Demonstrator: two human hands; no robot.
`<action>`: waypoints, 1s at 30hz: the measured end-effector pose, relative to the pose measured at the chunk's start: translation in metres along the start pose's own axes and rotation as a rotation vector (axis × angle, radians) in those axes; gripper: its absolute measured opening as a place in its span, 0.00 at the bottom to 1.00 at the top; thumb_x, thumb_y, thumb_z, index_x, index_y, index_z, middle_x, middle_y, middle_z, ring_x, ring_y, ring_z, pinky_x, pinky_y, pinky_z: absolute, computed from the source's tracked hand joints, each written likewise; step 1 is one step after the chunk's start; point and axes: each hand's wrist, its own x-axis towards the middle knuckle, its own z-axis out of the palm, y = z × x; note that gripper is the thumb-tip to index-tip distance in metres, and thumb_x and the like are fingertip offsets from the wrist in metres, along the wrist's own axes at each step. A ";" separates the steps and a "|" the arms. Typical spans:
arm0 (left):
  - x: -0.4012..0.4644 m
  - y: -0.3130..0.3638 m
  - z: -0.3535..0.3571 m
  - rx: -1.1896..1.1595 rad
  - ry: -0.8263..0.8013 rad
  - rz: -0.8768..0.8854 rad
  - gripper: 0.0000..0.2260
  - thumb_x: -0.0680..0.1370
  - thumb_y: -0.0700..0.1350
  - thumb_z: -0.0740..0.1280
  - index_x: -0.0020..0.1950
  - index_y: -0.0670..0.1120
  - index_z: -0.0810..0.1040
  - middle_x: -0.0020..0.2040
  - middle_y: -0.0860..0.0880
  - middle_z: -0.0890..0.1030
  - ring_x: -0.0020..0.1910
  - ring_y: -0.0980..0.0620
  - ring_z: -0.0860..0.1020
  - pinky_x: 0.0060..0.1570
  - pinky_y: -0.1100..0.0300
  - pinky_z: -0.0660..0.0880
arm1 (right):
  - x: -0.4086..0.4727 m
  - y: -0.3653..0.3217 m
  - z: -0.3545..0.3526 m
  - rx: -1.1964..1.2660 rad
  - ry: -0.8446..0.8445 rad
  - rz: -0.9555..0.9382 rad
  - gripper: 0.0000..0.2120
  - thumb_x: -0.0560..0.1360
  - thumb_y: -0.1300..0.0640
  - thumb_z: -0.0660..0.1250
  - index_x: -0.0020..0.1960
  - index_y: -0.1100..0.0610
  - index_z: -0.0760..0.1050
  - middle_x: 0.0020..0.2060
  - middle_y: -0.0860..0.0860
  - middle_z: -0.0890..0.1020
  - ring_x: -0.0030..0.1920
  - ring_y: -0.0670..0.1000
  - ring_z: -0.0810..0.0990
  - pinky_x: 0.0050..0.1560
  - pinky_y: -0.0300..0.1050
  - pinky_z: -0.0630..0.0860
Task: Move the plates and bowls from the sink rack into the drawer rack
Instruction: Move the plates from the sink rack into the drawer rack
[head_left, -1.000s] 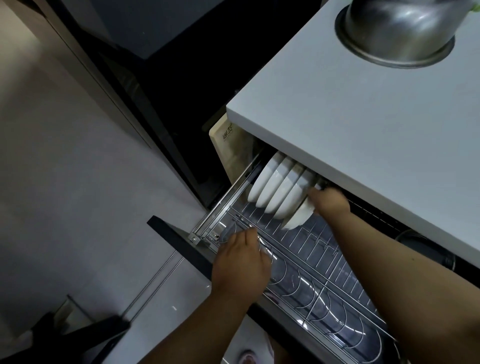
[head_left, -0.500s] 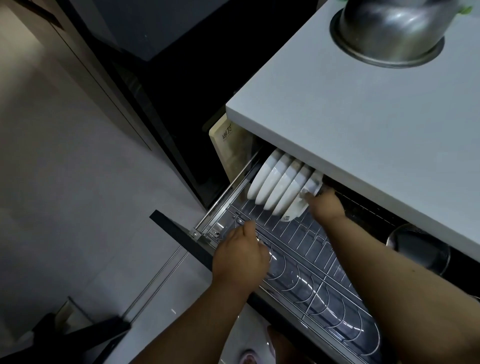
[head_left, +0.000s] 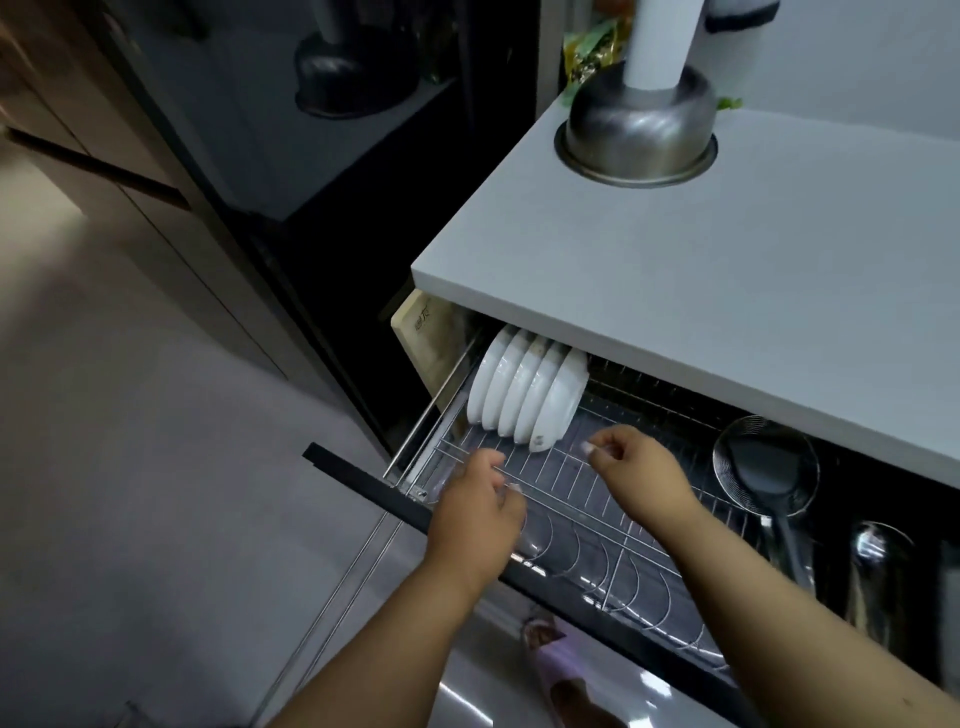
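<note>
Several white bowls (head_left: 524, 395) stand on edge in a row at the back left of the pulled-out wire drawer rack (head_left: 571, 483), partly under the white counter. My right hand (head_left: 636, 470) hovers just right of the bowls, apart from them, fingers loosely curled and holding nothing. My left hand (head_left: 480, 512) rests on the rack's front left corner, fingers bent over the wire. The curved plate slots along the rack's front hold nothing.
White counter (head_left: 727, 270) overhangs the drawer, with an upturned steel bowl (head_left: 639, 135) on it. A black ladle and wire skimmer (head_left: 763, 467) lie at the drawer's right. A wooden board (head_left: 426, 348) stands left of the drawer. Grey floor lies to the left.
My right hand has let go of the last bowl and drawn back toward me. The view has tilted up. My left hand stays at the rack's front corner.
</note>
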 end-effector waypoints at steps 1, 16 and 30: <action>-0.007 0.003 0.000 0.000 -0.013 0.019 0.16 0.78 0.47 0.63 0.66 0.50 0.69 0.52 0.53 0.76 0.47 0.56 0.76 0.52 0.57 0.75 | -0.009 0.001 -0.006 -0.003 0.025 -0.012 0.08 0.77 0.50 0.64 0.49 0.53 0.76 0.35 0.43 0.77 0.35 0.45 0.75 0.34 0.39 0.68; -0.097 0.076 0.054 0.062 -0.169 0.241 0.15 0.77 0.45 0.62 0.64 0.50 0.69 0.51 0.56 0.73 0.45 0.60 0.75 0.47 0.62 0.73 | -0.150 0.069 -0.103 0.069 0.283 0.058 0.06 0.77 0.49 0.65 0.46 0.51 0.76 0.39 0.48 0.81 0.39 0.47 0.78 0.38 0.40 0.70; -0.176 0.224 0.207 0.238 -0.387 0.496 0.12 0.78 0.45 0.61 0.61 0.51 0.70 0.50 0.54 0.76 0.49 0.54 0.76 0.51 0.56 0.75 | -0.266 0.224 -0.247 0.200 0.555 0.210 0.06 0.77 0.50 0.65 0.48 0.52 0.76 0.39 0.46 0.79 0.40 0.48 0.78 0.42 0.43 0.72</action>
